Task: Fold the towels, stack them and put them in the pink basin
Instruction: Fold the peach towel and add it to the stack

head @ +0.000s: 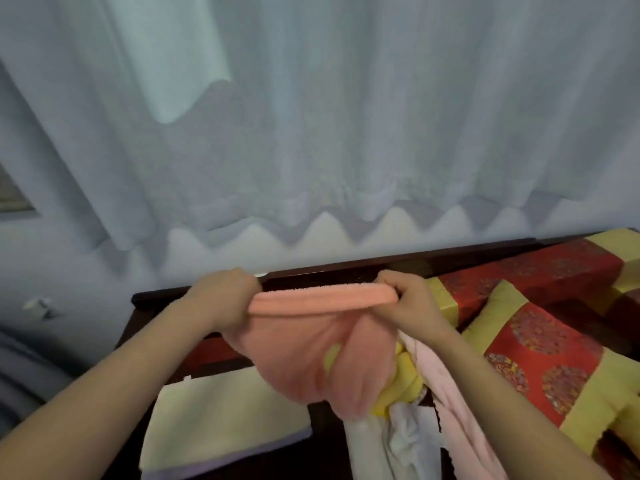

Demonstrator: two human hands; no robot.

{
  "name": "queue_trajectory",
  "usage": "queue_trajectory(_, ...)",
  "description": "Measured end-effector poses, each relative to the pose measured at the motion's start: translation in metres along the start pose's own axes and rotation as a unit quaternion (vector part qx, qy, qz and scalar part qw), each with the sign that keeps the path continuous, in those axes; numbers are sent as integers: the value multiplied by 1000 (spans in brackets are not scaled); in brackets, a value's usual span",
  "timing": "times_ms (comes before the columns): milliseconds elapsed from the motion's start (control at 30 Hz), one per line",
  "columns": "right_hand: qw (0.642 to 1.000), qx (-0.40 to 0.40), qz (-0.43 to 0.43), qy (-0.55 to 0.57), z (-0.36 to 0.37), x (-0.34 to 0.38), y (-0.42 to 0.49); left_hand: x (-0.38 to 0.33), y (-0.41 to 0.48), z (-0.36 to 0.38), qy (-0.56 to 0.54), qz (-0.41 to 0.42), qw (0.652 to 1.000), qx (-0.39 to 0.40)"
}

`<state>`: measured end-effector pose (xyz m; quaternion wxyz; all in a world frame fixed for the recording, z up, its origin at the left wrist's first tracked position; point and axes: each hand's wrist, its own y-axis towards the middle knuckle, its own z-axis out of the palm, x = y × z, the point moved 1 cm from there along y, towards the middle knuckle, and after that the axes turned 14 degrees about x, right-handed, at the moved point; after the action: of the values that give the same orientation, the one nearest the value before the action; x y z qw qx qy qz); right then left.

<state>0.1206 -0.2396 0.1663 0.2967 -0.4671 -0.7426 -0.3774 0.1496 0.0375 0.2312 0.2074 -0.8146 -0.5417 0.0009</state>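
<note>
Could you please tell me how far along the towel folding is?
Early. One cream towel looks folded flat. The left hand and right hand hold a salmon towel up by its top edge. A heap of yellow, white and pale pink towels lies unfolded; the pink basin is not in view.

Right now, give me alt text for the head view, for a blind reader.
The left hand and right hand grip the top edge of a peach towel, holding it stretched between them. Below lie a flat cream towel and a heap of yellow, white and pink towels; red-and-yellow cushions sit to the right.
</note>
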Motion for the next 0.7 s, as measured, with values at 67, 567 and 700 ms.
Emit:
queue_trajectory(67, 997, 83, 6, -9, -16, 18, 6, 25, -6, 22, -5, -53, 998, 27)
queue_trajectory(567, 764, 511, 236, -315, -7, -42, -27, 125, -74, 85, -437, -48, 859, -264)
queue_trajectory(700, 851, 379, 181, -314, -18, -50, -33, 148, -95, 89, -325, 26, 932, -156)
